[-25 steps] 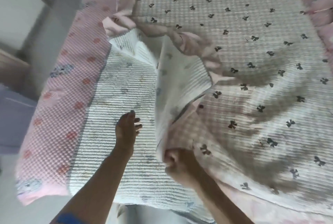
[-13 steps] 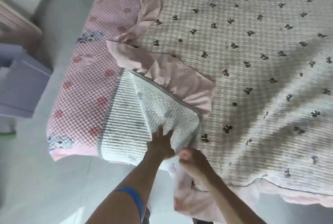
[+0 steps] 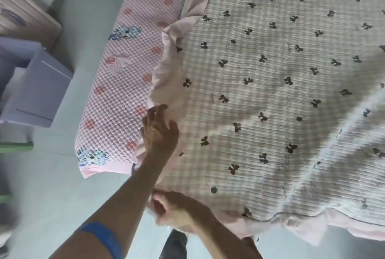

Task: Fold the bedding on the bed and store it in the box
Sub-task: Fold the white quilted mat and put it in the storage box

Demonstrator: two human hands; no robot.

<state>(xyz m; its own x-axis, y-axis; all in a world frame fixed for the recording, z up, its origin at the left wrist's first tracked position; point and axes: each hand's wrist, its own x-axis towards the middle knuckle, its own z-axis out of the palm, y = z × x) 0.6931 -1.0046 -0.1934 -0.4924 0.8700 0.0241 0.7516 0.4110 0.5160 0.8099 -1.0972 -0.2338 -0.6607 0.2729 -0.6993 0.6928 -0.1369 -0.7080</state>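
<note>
Fingers [image 3: 155, 113] of the left hand [image 3: 159, 133] spread loosely and rest on the pink ruffled edge of the bow-print quilt [image 3: 270, 96], while the right hand [image 3: 173, 211], at six o'clock from it, curls its fingers around the quilt's near corner at the bed's edge. The quilt lies spread across the bed from the hands toward twelve and three o'clock, covering most of a pink bubble-textured sheet [image 3: 116, 92]; an open lavender box [image 3: 35, 84] sits on the floor at nine o'clock.
</note>
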